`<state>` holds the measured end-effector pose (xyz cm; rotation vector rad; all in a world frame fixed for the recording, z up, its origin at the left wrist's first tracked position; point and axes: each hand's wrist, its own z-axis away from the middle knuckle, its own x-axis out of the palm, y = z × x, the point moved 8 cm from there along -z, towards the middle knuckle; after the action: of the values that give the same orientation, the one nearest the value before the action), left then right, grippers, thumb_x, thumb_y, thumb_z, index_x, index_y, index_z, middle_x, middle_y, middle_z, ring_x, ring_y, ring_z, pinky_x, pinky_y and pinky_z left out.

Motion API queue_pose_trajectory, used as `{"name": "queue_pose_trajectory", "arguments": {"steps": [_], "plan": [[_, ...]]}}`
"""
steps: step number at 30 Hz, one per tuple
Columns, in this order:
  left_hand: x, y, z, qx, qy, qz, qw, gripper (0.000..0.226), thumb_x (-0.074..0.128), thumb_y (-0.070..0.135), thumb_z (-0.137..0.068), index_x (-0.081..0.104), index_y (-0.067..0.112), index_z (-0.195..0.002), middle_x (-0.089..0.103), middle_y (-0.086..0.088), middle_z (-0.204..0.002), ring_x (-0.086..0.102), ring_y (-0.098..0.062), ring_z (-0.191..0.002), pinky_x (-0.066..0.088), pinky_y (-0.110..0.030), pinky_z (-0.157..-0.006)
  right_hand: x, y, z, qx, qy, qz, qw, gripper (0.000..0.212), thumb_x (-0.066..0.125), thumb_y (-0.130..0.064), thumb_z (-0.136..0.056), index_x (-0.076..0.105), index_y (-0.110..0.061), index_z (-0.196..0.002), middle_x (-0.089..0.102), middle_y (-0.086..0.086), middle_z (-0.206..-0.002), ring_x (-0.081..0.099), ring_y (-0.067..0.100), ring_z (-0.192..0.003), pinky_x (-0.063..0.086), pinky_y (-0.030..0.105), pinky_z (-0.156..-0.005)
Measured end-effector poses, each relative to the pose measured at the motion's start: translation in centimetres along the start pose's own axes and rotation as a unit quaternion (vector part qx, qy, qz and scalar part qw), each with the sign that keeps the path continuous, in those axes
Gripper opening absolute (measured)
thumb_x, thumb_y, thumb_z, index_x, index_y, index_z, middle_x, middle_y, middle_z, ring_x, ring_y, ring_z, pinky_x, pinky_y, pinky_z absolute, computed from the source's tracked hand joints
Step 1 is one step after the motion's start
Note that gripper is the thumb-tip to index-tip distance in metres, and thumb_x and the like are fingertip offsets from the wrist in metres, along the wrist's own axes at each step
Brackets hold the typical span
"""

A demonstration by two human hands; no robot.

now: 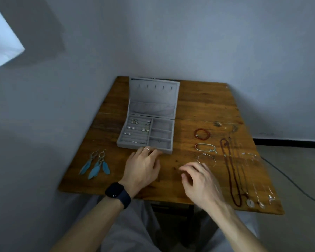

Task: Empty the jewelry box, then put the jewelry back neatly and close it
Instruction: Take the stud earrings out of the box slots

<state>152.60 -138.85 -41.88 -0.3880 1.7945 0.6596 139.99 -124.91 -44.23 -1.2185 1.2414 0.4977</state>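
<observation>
Likely light yet rigid, the grey velvet-lined jewelry box (pixel 129 145) sits open on the brown wooden table (pixel 198 106) and would slide if nudged. It is best steadied at its front wall, where the left hand (pixel 142 168) rests relaxed fingers, gripping nothing. The right hand (pixel 200 180) hovers alongside, loosely curled and seemingly empty. Beyond it lie a round red bead bracelet (pixel 201 134) and a long dark-red bead necklace (pixel 230 166), limp, tangle-prone, best pinched mid-strand.
</observation>
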Motion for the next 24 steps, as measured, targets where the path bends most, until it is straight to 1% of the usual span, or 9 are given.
{"name": "queue_pose_trajectory", "arguments": {"steps": [3,5,8,10,11,14,16,21,24], "plan": [[-1.3,-3.5,-0.3,-0.036,0.02,-0.001,0.999,0.029,0.058,0.034,-0.095,0.064,0.028,-0.122,0.063,0.003,-0.118,0.058,-0.017,-0.111,0.05,-0.033,-0.087,0.4,-1.7,-2.2,-0.027,-0.001,-0.003,1.0,0.029,0.058,-0.033,-0.097,0.066,-0.027,-0.124,0.059,-0.011,-0.123,0.052,0.009,-0.109,0.048,0.025,-0.091],[-2.0,-6.1,-0.7,-0.079,0.03,0.004,0.996,0.03,0.058,0.033,-0.094,0.063,0.029,-0.123,0.058,0.001,-0.125,0.054,-0.02,-0.115,0.05,-0.037,-0.088,0.5,-2.7,-3.7,-0.037,-0.001,-0.002,0.999,0.03,0.057,-0.034,-0.098,0.065,-0.027,-0.126,0.059,-0.01,-0.125,0.051,0.01,-0.112,0.047,0.025,-0.093],[-2.7,-10.5,-1.4,-0.186,0.029,0.036,0.981,0.042,0.056,0.035,-0.096,0.052,0.024,-0.137,0.046,-0.006,-0.14,0.046,-0.025,-0.124,0.049,-0.042,-0.095,1.0,-4.1,-6.2,-0.057,0.001,0.022,0.998,0.037,0.056,-0.037,-0.099,0.061,-0.025,-0.133,0.059,-0.008,-0.128,0.052,0.013,-0.113,0.046,0.025,-0.093],[-2.7,-12.6,-1.8,-0.243,0.02,0.079,0.967,0.048,0.052,0.033,-0.1,0.044,0.019,-0.146,0.046,-0.01,-0.144,0.043,-0.028,-0.129,0.045,-0.041,-0.1,1.5,-4.7,-7.5,-0.075,0.001,0.049,0.996,0.038,0.059,-0.037,-0.098,0.062,-0.024,-0.134,0.061,-0.008,-0.126,0.053,0.014,-0.109,0.048,0.026,-0.089],[-2.4,-13.3,-2.0,-0.255,0.011,0.096,0.962,0.048,0.051,0.032,-0.102,0.044,0.018,-0.147,0.049,-0.01,-0.143,0.043,-0.028,-0.129,0.045,-0.04,-0.101,1.9,-4.8,-8.0,-0.081,0.001,0.062,0.995,0.036,0.061,-0.035,-0.097,0.065,-0.024,-0.131,0.064,-0.008,-0.122,0.053,0.015,-0.105,0.048,0.027,-0.086],[-1.7,-14.2,-2.3,-0.266,-0.011,0.119,0.956,0.039,0.049,0.031,-0.102,0.053,0.019,-0.14,0.06,-0.006,-0.132,0.048,-0.025,-0.122,0.049,-0.039,-0.096,2.2,-4.7,-9.0,-0.088,0.011,0.081,0.993,0.025,0.067,-0.027,-0.094,0.073,-0.025,-0.118,0.069,-0.01,-0.107,0.054,0.015,-0.093,0.049,0.028,-0.075],[-1.6,-14.5,-2.3,-0.277,-0.007,0.138,0.951,0.036,0.051,0.031,-0.101,0.057,0.021,-0.134,0.062,-0.004,-0.126,0.05,-0.023,-0.118,0.051,-0.039,-0.092,2.0,-4.3,-9.5,-0.083,0.015,0.083,0.993,0.022,0.068,-0.021,-0.092,0.074,-0.025,-0.112,0.07,-0.011,-0.103,0.054,0.015,-0.091,0.051,0.029,-0.072],[-1.3,-14.1,-2.1,-0.275,-0.014,0.146,0.95,0.029,0.057,0.034,-0.094,0.06,0.025,-0.121,0.063,0.003,-0.114,0.053,-0.019,-0.111,0.054,-0.041,-0.084,1.5,-3.4,-10.0,-0.059,-0.006,0.095,0.994,0.021,0.064,-0.024,-0.089,0.072,-0.028,-0.108,0.069,-0.014,-0.103,0.053,0.013,-0.098,0.052,0.03,-0.08],[-1.3,-14.2,-2.0,-0.266,-0.025,0.14,0.953,0.027,0.057,0.036,-0.092,0.058,0.026,-0.117,0.062,0.006,-0.111,0.052,-0.018,-0.109,0.054,-0.04,-0.082,1.4,-3.5,-10.5,-0.047,-0.023,0.1,0.994,0.02,0.061,-0.027,-0.087,0.071,-0.029,-0.105,0.069,-0.014,-0.104,0.052,0.014,-0.099,0.05,0.03,-0.081]]}}
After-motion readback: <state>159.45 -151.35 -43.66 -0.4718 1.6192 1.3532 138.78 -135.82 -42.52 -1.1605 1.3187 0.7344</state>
